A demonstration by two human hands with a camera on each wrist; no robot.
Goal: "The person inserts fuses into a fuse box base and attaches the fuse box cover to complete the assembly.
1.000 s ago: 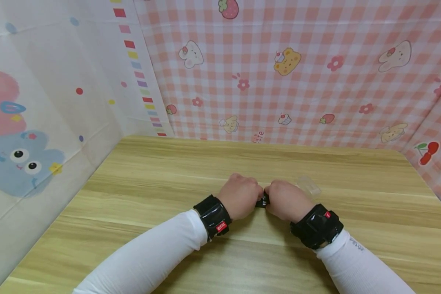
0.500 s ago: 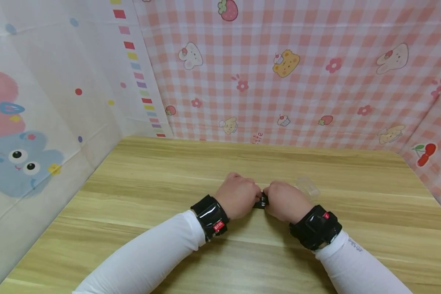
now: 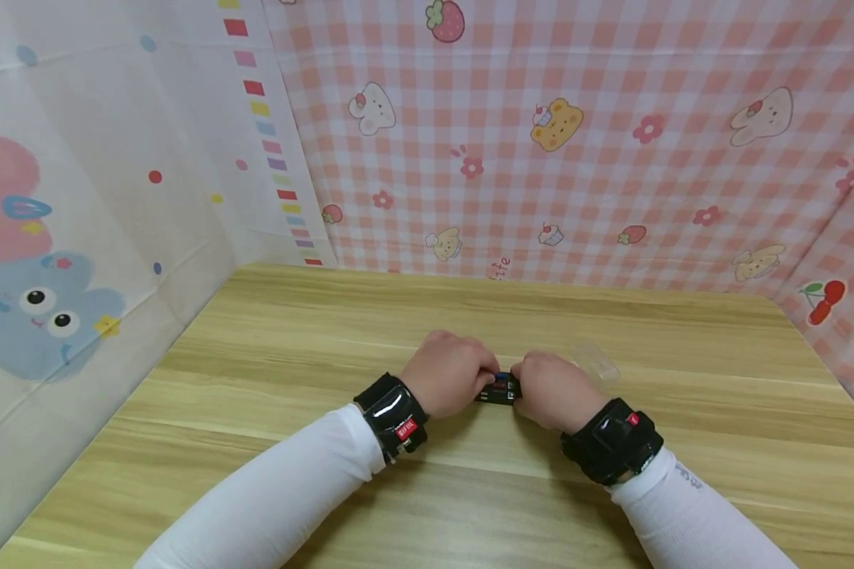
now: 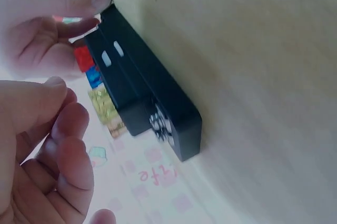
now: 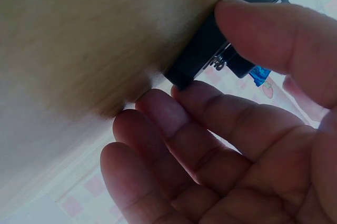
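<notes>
A small black fuse box (image 3: 496, 398) rests on the table between the two hands. Red (image 4: 83, 58), blue (image 4: 94, 77), yellow (image 4: 102, 103) and tan blade fuses stick out of its top in the left wrist view, with metal terminals at the near end. My right hand (image 3: 557, 389) pinches the box's right end between thumb and index finger, its other fingers loosely spread. My left hand (image 3: 444, 374) hovers by the box's left part, fingers loosely curled. In the left wrist view a gap separates it from the box, and nothing shows between its fingers.
A clear plastic cover (image 3: 599, 362) lies on the wooden table (image 3: 313, 332) just behind my right hand. Patterned cloth (image 3: 413, 158) hangs along the back and both sides of the table. Each wrist wears a black strap.
My left hand has drawn away leftward from the right hand, baring more of the fuse box with its red and blue fuses. The right hand has stayed nearly still.
</notes>
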